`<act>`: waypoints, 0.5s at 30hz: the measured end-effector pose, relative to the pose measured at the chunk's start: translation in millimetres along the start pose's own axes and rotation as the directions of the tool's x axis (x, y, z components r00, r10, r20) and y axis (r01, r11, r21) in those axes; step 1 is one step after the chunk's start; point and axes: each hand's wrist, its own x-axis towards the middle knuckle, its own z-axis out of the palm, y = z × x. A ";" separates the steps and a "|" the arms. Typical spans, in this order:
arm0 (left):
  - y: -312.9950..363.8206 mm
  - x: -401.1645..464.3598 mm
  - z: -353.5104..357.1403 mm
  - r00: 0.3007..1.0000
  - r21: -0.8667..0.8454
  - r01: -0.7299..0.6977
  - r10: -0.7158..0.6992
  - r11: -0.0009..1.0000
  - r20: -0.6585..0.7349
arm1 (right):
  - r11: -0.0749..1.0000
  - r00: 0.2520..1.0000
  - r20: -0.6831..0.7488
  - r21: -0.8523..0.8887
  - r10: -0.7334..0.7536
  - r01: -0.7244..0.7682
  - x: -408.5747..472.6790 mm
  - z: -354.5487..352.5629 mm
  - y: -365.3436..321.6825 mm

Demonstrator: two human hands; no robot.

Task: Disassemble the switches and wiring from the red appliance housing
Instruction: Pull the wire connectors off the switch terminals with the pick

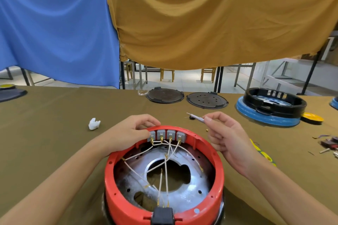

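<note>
The round red appliance housing [217, 175] lies open side up on the table in front of me. Several grey switches [166, 134] sit in a row inside its far rim, with white wires [164, 159] running from their brass terminals across the silver metal plate [184, 197]. My left hand [131, 131] grips the far rim at the leftmost switch, thumb against that switch. My right hand [226, 137] hovers right of the housing and pinches a short whitish wire piece [196, 117] between thumb and fingers. A black plug socket [162, 215] sits at the near rim.
A white crumpled scrap [94, 124] lies left of the housing. Two black round plates [165, 95] [206, 99] lie at the far edge. A blue-and-black housing [270, 109] stands at the right, with a yellow disc [311, 117] and small loose parts [329, 144]. Cloths hang behind.
</note>
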 end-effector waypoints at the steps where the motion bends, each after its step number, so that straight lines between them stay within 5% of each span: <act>1: 0.1 -0.1 0.0 1.000 0.007 0.000 0.000 1.000 -0.001 | 1.000 1.000 -0.020 -0.004 -0.009 0.009 0.1 1.1 0.3; 6: 2.9 1.3 1.9 1.000 0.044 0.014 -0.013 0.999 -0.022 | 0.995 0.996 -0.056 0.070 -0.069 0.072 0.8 2.2 -5.2; 11: -2.1 2.0 0.6 0.996 0.068 0.038 -0.032 0.997 -0.087 | 0.943 0.984 0.016 -0.283 -0.179 0.176 -8.7 15.8 -4.3; 15: -5.7 3.7 -1.9 0.978 0.161 0.077 -0.044 0.984 -0.203 | 0.905 0.983 0.091 -0.385 -0.159 0.182 -13.7 22.5 -5.8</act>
